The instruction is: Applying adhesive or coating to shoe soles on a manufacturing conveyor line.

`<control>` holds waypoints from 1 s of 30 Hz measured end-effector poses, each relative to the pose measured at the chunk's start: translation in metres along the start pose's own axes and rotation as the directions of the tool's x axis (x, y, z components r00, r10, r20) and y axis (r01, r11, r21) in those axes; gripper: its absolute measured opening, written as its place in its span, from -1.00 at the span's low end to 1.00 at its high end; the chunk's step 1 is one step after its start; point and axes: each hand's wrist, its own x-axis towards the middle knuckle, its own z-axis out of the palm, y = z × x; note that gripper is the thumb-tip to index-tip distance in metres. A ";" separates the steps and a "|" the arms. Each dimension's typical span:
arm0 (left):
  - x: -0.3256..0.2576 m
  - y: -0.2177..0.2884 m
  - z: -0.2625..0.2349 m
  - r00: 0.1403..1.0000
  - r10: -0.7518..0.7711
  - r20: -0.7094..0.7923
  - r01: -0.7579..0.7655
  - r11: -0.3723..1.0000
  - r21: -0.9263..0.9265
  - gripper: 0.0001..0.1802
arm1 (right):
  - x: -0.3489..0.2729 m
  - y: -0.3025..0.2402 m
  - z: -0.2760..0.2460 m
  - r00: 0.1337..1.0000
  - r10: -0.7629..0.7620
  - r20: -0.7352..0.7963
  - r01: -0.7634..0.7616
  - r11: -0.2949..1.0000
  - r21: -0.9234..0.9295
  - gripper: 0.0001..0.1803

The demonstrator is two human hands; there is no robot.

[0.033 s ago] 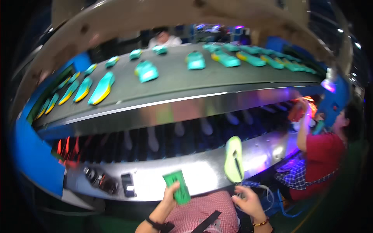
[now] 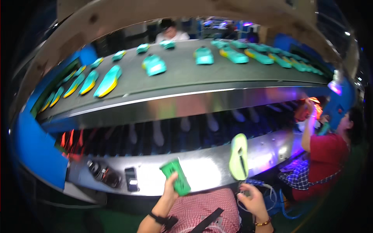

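Here, we keep our left hand closed on a green block, the thumb laid across its marked face and the other fingers mostly hidden beneath. The grip sits along the left edge, probably because that leaves most of the face free and lets us steady the block from one side. It slants over the near edge of the tabletop; we cannot tell whether it touches the metal.

Our right hand hangs at the same edge, fingers loosely curled and parted from the thumb. We make out nothing gripped there, though blur could hide something thin. Just beyond it is a yellow-green sole with a dark slot, its narrow shape pointing away from us; we judge it lies there for easy reach. A blue cable runs close beside its near end.

Off to our left, a phone and a dark bottle lie side by side, apart from the block, presumably to leave the middle free. Above, teal and yellow soles sit spaced out on the belt, perhaps so that none rub together. At our right, a co-worker in red reaches toward the machine.
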 end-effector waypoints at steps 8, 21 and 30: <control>-0.048 0.027 -0.020 0.936 0.177 0.304 -0.286 0.886 0.366 -0.47 | -0.038 -0.015 0.038 0.998 0.050 0.044 -0.045 0.994 -0.096 -0.55; -0.038 0.026 -0.038 0.994 -0.037 0.106 0.048 0.994 -0.102 -0.39 | -0.043 -0.015 0.050 0.989 0.134 0.064 -0.137 0.989 0.048 -0.57; -0.009 0.030 -0.051 0.983 -0.134 -0.123 -0.032 0.539 -0.841 -0.48 | -0.040 -0.003 0.050 0.985 0.155 0.073 -0.159 0.985 0.060 -0.58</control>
